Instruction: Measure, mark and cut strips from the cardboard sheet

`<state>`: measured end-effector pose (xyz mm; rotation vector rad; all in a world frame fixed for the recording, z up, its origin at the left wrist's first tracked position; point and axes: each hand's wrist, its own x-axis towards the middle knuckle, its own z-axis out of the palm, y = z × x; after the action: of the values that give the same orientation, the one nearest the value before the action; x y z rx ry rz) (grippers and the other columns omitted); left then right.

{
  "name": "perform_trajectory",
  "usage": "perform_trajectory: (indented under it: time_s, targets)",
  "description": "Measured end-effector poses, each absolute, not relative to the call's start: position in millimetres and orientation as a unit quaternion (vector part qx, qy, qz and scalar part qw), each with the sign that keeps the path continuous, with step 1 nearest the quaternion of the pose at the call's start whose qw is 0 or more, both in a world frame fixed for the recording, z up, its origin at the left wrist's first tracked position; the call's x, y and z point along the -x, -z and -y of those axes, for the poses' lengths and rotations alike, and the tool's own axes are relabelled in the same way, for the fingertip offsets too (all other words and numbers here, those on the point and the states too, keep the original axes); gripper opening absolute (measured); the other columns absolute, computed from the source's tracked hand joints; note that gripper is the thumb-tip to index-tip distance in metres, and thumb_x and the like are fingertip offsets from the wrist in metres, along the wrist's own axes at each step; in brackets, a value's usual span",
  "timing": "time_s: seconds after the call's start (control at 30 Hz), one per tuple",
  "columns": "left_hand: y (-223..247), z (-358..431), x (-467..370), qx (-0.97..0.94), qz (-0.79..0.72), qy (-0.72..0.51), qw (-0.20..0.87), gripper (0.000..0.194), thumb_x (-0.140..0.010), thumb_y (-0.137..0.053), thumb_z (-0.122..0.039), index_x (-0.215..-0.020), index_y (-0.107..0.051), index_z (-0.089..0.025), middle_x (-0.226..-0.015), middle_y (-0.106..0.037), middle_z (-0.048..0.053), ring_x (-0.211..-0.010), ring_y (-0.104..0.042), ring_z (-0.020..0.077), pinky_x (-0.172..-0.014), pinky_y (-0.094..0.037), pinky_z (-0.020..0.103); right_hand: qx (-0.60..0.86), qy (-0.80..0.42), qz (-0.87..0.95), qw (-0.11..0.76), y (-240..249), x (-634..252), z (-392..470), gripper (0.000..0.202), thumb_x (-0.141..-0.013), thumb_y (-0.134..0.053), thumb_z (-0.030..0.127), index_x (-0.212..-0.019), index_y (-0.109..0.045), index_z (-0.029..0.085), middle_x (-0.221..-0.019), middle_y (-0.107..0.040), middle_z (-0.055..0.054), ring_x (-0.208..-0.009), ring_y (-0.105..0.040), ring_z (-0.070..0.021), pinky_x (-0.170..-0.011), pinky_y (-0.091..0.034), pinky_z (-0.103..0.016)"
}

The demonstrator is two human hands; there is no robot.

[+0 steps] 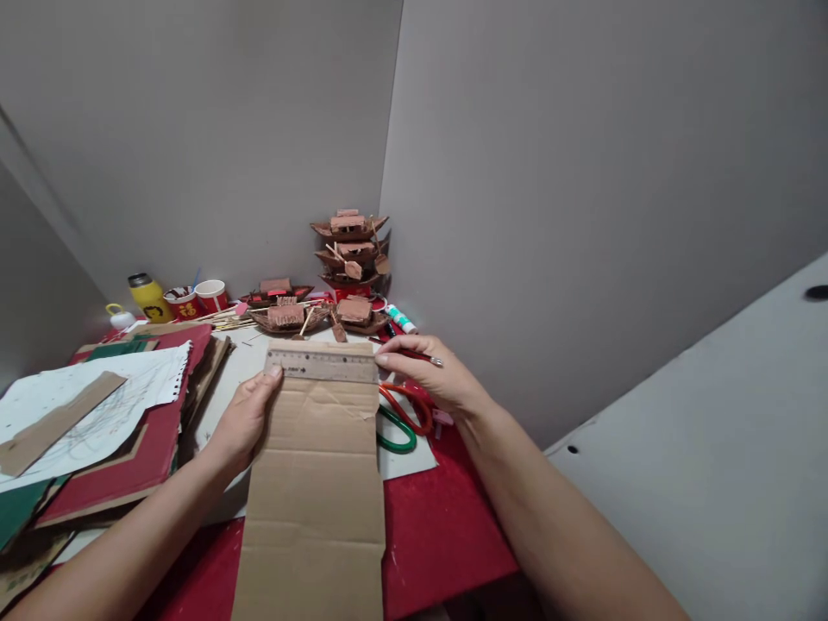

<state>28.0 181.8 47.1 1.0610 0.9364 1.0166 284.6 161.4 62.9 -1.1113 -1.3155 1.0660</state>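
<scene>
A long strip of brown cardboard [316,492] with several creases runs from the bottom edge up to the middle of the view. Across its far end lies a clear ruler [323,366]. My left hand [244,414] grips the cardboard's left edge, its thumb pressing on the ruler's left end. At the far right corner, my right hand [433,369] is closed around a dark pen or pencil [414,354], with its fingers by the ruler's right end. Scissors with orange and green handles [398,431] lie beside the cardboard, their blades hidden beneath it.
Small brown model boats [349,250] are stacked at the back, with more [288,317] in front. A yellow bottle [148,297], paper cups [210,295] and a glue stick [401,319] stand or lie nearby. Left, papers and cardboard [148,448] pile up on the red-covered table [446,526].
</scene>
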Motion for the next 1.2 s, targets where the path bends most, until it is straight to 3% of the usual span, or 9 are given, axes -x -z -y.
perform_trajectory:
  time_s: [0.2,0.37,0.57,0.9,1.2]
  targets:
    - [-47.7,-180.6,-28.9,-0.463,-0.423,-0.439,0.643,0.046,-0.078,-0.069,-0.051,-0.109,-0.071,-0.017,-0.097,-0.077,0.008,-0.086,-0.071,0.0285,-0.075,-0.054,0.034,0.469,-0.468,0.528,0.531,-55.5,-284.7,-163.3,0.015,-0.075,-0.073,0.033,-0.073,-0.070,0.019,-0.064,-0.066,0.002,-0.059,-0.057,-0.0111,-0.056,-0.042,-0.024]
    - [-46.7,-168.4,-27.3,-0.440,-0.463,-0.460,0.617,0.049,-0.074,-0.073,-0.051,-0.108,-0.069,-0.017,-0.111,-0.073,0.009,-0.097,-0.068,0.0271,-0.084,-0.051,0.034,0.448,-0.502,0.481,0.563,-53.1,-286.6,-166.4,0.014,-0.067,-0.079,0.030,-0.071,-0.071,0.018,-0.068,-0.068,0.001,-0.061,-0.060,-0.0114,-0.056,-0.044,-0.022]
    - [-35.0,-113.6,-10.7,-0.395,-0.440,-0.301,0.748,0.046,-0.066,-0.082,-0.037,-0.105,-0.067,-0.017,-0.098,-0.076,0.010,-0.078,-0.072,0.0291,-0.073,-0.056,0.041,0.446,-0.517,0.438,0.585,-57.4,-289.6,-167.4,0.016,-0.061,-0.082,0.028,-0.066,-0.071,0.019,-0.062,-0.068,0.002,-0.056,-0.061,-0.0102,-0.054,-0.047,-0.020]
    - [-35.8,-120.6,11.5,-0.402,-0.391,-0.386,0.732,0.051,-0.071,-0.080,-0.029,-0.116,-0.061,-0.015,-0.106,-0.074,0.015,-0.086,-0.072,0.0327,-0.074,-0.057,0.043,0.460,-0.515,0.397,0.604,-64.4,-306.0,-168.2,0.026,-0.049,-0.088,0.032,-0.066,-0.072,0.019,-0.063,-0.074,-0.001,-0.056,-0.066,-0.0114,-0.054,-0.050,-0.018]
    - [-32.9,-125.1,16.9,-0.434,-0.383,-0.415,0.701,0.041,-0.071,-0.080,-0.030,-0.107,-0.066,-0.016,-0.099,-0.075,0.010,-0.081,-0.072,0.0246,-0.073,-0.056,0.033,0.436,-0.574,0.513,0.467,-52.2,-250.0,-142.1,0.019,-0.069,-0.079,0.035,-0.066,-0.070,0.018,-0.064,-0.074,-0.004,-0.055,-0.061,-0.0112,-0.052,-0.043,-0.021]
